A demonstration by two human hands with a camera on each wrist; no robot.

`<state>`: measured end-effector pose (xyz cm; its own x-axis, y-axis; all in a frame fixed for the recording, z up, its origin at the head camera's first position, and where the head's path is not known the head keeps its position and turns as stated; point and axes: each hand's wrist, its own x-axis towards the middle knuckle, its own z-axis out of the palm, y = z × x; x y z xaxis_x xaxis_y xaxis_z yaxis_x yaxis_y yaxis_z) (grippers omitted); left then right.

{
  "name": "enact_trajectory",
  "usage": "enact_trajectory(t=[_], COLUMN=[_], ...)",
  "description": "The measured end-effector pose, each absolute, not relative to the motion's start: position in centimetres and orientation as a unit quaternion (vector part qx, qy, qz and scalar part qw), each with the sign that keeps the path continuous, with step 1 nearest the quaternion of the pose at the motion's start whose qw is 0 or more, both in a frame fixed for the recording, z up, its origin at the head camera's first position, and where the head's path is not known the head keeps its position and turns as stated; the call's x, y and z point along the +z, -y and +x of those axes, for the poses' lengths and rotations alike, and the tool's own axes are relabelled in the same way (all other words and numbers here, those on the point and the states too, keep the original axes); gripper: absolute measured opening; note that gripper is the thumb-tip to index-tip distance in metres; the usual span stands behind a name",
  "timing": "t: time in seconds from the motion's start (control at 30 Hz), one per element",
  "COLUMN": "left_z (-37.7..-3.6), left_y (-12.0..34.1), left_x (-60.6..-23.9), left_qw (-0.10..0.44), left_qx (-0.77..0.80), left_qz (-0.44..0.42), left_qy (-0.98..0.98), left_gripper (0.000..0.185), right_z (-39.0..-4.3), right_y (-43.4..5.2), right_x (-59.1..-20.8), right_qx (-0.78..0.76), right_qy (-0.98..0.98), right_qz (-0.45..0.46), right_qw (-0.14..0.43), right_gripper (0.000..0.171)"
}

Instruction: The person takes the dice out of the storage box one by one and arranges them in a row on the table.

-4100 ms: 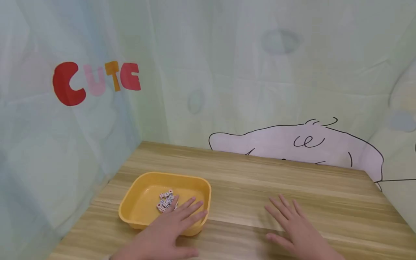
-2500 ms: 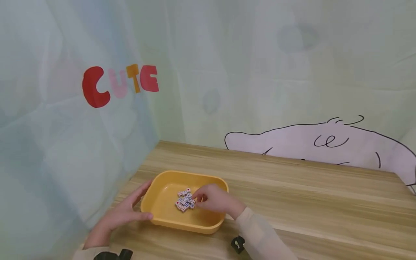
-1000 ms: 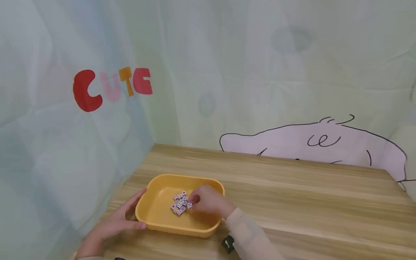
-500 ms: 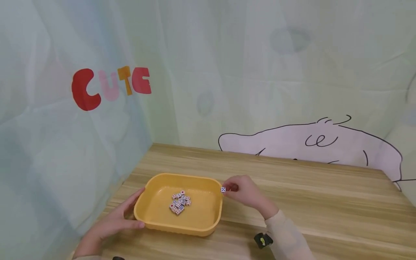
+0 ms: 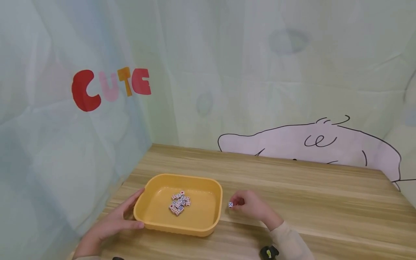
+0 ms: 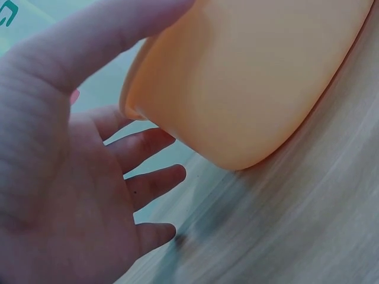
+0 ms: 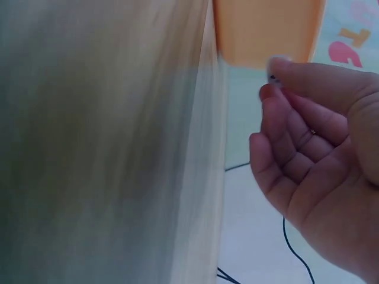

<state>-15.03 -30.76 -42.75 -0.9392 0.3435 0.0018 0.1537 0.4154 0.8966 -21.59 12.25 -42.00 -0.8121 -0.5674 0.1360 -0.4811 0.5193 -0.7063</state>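
A yellow tray (image 5: pixel 177 228) lies on the left part of the wooden table, holding a small heap of white dice (image 5: pixel 180 204) with red and blue pips. Around its left side spreads my left hand (image 5: pixel 112 221), thumb at the front and fingers behind. The left wrist view shows those fingers fairly straight, beside the tray wall (image 6: pixel 249 89). Just right of the tray, my right hand (image 5: pixel 255 206) pinches one die (image 5: pixel 230 204) between thumb and fingertips, low over the table. In the right wrist view that die (image 7: pixel 273 78) is mostly covered by the fingertips.
The wooden table (image 5: pixel 312 195) stretches away to the right and back. A printed cloth (image 5: pixel 208 72) hangs behind and on the left, with coloured letters and a drawn character. A black device (image 5: pixel 269 252) sits at my right wrist.
My right hand has reached into the tray, pinched a die, carried it over the right rim and lowered it beside the tray. My left hand has moved to the tray's left side and stayed there.
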Motion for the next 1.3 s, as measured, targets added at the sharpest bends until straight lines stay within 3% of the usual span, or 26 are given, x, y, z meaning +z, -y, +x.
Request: enact_trajectory(t=[0.5,1.3], left_z=[-14.9,-15.2], left_y=[30.7,30.7], left_x=[-42.8,-42.8], left_qw=[0.081,0.095], left_qx=[0.522,0.524], left_qz=[0.146,0.126], left_qy=[-0.836,-0.837], left_gripper=[0.095,0.098], right_z=[-21.6,-21.1], right_y=[-11.2,-10.6], right_x=[-42.8,-42.4], right_qx=[-0.403,-0.375], right_qy=[-0.867,-0.883], right_qz=[-0.268,-0.255], right_qw=[0.118,0.122], right_gripper=[0.006,0.009])
